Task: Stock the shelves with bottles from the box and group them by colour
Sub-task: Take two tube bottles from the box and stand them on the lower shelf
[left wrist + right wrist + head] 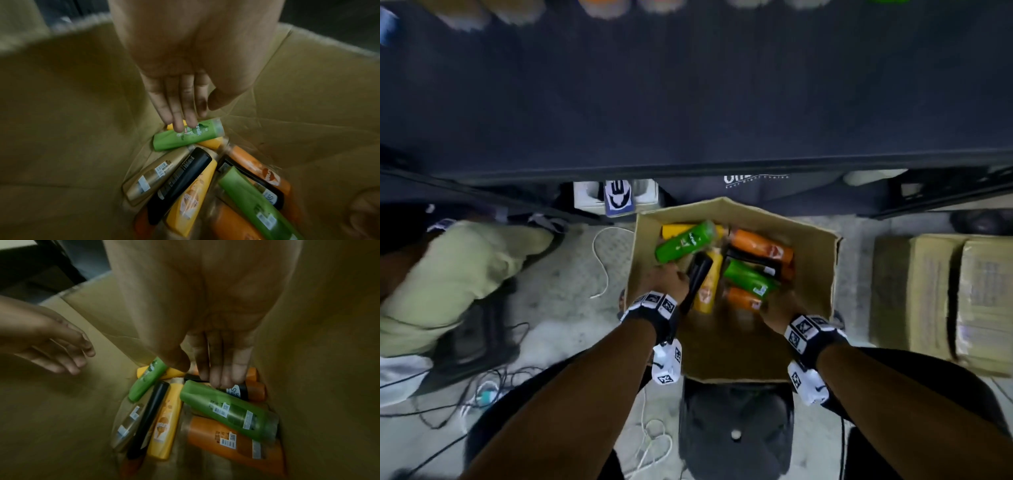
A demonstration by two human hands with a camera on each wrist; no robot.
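An open cardboard box (822, 274) stands on the floor below the dark shelf (688, 102). In it lie several bottles: a green bottle (685, 241) (188, 136) at the far left, a second green bottle (748, 277) (228, 408) at the right, plus orange (760, 245), yellow (709, 284) and black (698, 274) ones. My left hand (664, 281) (195, 113) reaches in with straight fingers (179, 123) over the far green bottle and holds nothing. My right hand (777, 308) (197, 373) is open, fingertips (220, 379) at the second green bottle's upper end; contact is unclear.
Blurred bottles (602, 7) line the shelf's top edge. Closed cardboard boxes (941, 298) stand at the right. A person in beige clothes (448, 274) crouches at the left. Cables (599, 260) trail over the floor. A black round object (736, 428) sits just before the box.
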